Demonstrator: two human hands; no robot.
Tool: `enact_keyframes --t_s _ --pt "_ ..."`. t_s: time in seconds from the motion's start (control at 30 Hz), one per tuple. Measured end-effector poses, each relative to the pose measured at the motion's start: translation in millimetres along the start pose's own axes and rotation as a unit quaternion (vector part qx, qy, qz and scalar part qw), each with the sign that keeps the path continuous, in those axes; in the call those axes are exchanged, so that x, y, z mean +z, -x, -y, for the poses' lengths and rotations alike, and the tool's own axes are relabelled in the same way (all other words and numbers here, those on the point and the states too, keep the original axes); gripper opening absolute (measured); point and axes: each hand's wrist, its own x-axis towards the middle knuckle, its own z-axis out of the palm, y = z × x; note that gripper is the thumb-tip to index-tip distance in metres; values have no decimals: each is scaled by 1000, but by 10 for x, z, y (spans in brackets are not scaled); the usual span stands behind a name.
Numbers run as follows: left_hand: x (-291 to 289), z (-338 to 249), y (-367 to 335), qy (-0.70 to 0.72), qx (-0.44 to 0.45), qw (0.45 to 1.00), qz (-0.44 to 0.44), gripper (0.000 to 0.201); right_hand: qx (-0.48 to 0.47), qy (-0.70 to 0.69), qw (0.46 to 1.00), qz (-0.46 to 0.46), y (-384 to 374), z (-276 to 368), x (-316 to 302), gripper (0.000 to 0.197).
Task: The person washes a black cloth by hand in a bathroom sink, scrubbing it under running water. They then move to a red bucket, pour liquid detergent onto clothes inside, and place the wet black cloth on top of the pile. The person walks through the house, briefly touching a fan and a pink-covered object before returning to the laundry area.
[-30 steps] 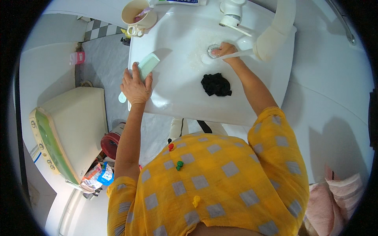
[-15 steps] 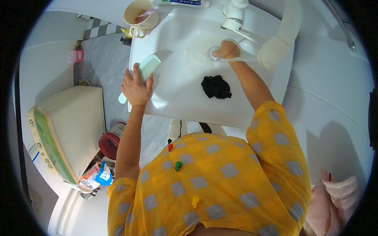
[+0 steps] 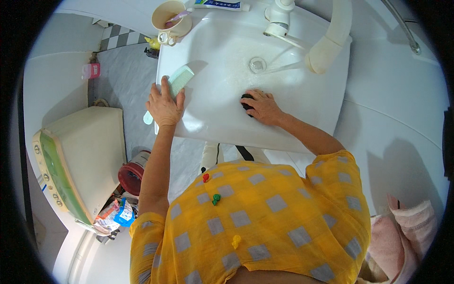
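Note:
My left hand [image 3: 163, 107] lies over the left rim of the white sink [image 3: 215, 130], its fingers spread around a pale green comb [image 3: 180, 78]. The comb's toothed end projects over the basin, and its handle end shows past the rim; my palm hides the middle. In the basin, my right hand [image 3: 263, 107] is closed over a crumpled black cloth-like item [image 3: 247, 102], mostly covered by the fingers. A round drain [image 3: 257, 65] sits just beyond this hand. Water runs toward it from a thick white curved spout [image 3: 326, 53].
A beige cup [image 3: 171, 23] with a purple toothbrush and a toothpaste tube [image 3: 222, 5] stand along the sink's far side. The white tap [image 3: 278, 21] rises nearby. A washing machine [image 3: 90, 146] and a red bucket [image 3: 130, 178] are at left, pink towels [image 3: 397, 236] at lower right.
My right hand has moved from the drain toward me and closed over the black item, which lay uncovered before. My left hand and the comb have stayed put.

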Motion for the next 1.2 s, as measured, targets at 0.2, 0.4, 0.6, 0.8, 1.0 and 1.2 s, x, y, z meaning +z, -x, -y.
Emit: enact_keyframes --t_s 0.2,0.4,0.6,0.8,1.0,1.2 --pt "33 9 8 9 -6 1000 -3 64 -90 -3 984 -156 -725 -47 360 33" --pt "63 7 11 14 0 1000 -9 64 -80 144 969 -184 -1402 -260 194 46" --pt "57 -11 1 -1 11 1000 -27 63 8 244 960 -134 -1132 -1065 -102 49" --pt "73 16 24 -6 4 1000 -14 66 163 234 957 -50 -492 -1103 -279 50" --pt "62 11 19 0 7 1000 -22 65 163 204 964 -53 -31 -667 -271 59" --pt "50 11 28 -5 -3 1000 -9 65 135 139 977 -92 11 -374 31 52"
